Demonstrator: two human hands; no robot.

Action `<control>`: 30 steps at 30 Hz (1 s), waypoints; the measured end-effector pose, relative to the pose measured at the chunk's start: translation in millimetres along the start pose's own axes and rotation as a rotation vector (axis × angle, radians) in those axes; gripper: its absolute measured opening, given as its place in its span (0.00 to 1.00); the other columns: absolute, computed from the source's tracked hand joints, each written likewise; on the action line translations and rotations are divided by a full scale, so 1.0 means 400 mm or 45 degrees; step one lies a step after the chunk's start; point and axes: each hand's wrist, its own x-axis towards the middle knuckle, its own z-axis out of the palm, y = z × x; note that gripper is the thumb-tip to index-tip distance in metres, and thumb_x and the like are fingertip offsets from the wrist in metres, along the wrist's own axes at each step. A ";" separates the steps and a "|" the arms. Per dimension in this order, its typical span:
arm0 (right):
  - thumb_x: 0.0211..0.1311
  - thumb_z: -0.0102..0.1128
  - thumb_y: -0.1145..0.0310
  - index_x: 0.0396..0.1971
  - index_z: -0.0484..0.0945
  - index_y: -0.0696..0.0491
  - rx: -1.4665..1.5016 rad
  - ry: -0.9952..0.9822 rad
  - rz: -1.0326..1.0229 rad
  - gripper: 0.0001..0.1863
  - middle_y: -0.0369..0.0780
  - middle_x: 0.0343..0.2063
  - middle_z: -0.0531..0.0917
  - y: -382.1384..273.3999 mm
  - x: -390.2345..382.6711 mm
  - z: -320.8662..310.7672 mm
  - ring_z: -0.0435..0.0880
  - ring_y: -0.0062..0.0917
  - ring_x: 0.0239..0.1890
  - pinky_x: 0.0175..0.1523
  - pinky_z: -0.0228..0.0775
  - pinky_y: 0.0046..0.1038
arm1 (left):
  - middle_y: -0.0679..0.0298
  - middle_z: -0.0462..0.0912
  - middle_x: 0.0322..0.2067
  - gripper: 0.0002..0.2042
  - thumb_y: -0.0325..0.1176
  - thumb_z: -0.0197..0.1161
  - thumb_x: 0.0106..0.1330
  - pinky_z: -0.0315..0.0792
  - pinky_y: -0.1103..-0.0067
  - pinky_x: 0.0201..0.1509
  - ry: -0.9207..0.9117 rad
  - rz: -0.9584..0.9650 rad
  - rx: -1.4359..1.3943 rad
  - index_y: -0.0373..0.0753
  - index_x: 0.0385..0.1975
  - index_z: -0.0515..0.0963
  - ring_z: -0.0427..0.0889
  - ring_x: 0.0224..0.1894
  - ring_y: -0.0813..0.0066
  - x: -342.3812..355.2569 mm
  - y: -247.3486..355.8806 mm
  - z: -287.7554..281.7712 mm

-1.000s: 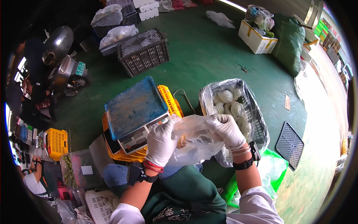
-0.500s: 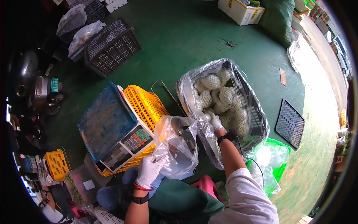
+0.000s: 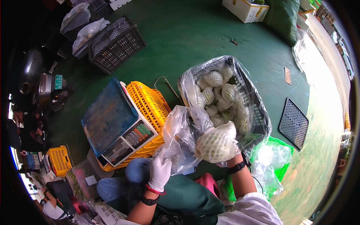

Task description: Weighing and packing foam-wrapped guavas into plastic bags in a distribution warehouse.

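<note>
My right hand point(image 3: 235, 150), in a white glove, is closed around a pale round fruit point(image 3: 216, 144) in a white foam net. The fruit is held beside the mouth of a clear plastic bag point(image 3: 180, 137), and hides most of the right fingers. On the bag's near left side, my gloved left hand point(image 3: 160, 171) pinches the plastic. Beyond the right hand stands a dark crate point(image 3: 258, 105) lined with clear film. Several more foam-netted fruits point(image 3: 221, 95) lie inside it, some showing green through the mesh.
A scale with a blue pan point(image 3: 108, 116) sits to the left on stacked yellow crates point(image 3: 148, 101). At the right are a green crate point(image 3: 287, 157) with plastic bags and a flat dark grate point(image 3: 294, 123). A black crate point(image 3: 116, 45) stands farther off; a pink stool point(image 3: 208, 183) is close by.
My right hand has come out of the lined crate toward me, bringing up a netted fruit beside the bag. My left hand keeps hold of the bag and has shifted slightly right and nearer.
</note>
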 end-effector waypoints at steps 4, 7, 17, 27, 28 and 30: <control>0.60 0.63 0.54 0.60 0.62 0.61 -1.116 0.114 0.424 0.36 0.39 0.53 0.75 0.135 0.086 -0.040 0.72 0.22 0.55 0.61 0.62 0.25 | 0.64 0.79 0.33 0.09 0.29 0.49 0.69 0.71 0.81 0.42 0.019 0.000 -0.251 0.34 0.43 0.73 0.77 0.35 0.79 -0.032 0.124 0.038; 0.64 0.60 0.63 0.59 0.65 0.58 -1.047 0.246 0.236 0.27 0.41 0.49 0.78 0.115 0.052 -0.032 0.77 0.21 0.50 0.54 0.70 0.25 | 0.64 0.78 0.27 0.11 0.34 0.46 0.73 0.70 0.83 0.39 0.127 0.032 -0.192 0.33 0.35 0.72 0.76 0.29 0.79 -0.014 0.194 0.033; 0.52 0.62 0.56 0.50 0.77 0.53 -2.462 0.475 0.546 0.26 0.49 0.43 0.82 0.149 -0.241 -0.764 0.82 0.37 0.45 0.50 0.72 0.34 | 0.65 0.73 0.28 0.03 0.23 0.52 0.66 0.70 0.80 0.38 0.026 0.279 0.168 0.33 0.33 0.73 0.74 0.29 0.76 0.037 0.130 0.043; 0.44 0.68 0.61 0.35 0.80 0.55 -2.705 0.221 0.936 0.19 0.46 0.37 0.83 0.103 -0.176 -0.656 0.82 0.37 0.39 0.43 0.75 0.34 | 0.64 0.76 0.44 0.18 0.22 0.48 0.68 0.65 0.91 0.26 -0.178 -0.314 -0.251 0.32 0.58 0.66 0.68 0.28 0.89 -0.003 0.166 0.019; 0.42 0.71 0.62 0.34 0.79 0.57 -2.564 0.240 0.710 0.19 0.42 0.35 0.83 0.088 -0.201 -0.667 0.83 0.32 0.35 0.41 0.74 0.31 | 0.62 0.75 0.52 0.18 0.23 0.48 0.68 0.68 0.91 0.32 -0.219 -0.185 -0.217 0.31 0.58 0.65 0.72 0.36 0.87 -0.005 0.135 0.029; 0.47 0.68 0.70 0.30 0.72 0.55 -1.735 0.414 0.453 0.14 0.34 0.27 0.77 0.016 -0.061 -0.304 0.79 0.21 0.32 0.38 0.73 0.27 | 0.62 0.74 0.53 0.19 0.22 0.46 0.67 0.65 0.91 0.30 -0.093 -0.221 -0.229 0.34 0.58 0.66 0.68 0.33 0.88 -0.033 0.141 -0.005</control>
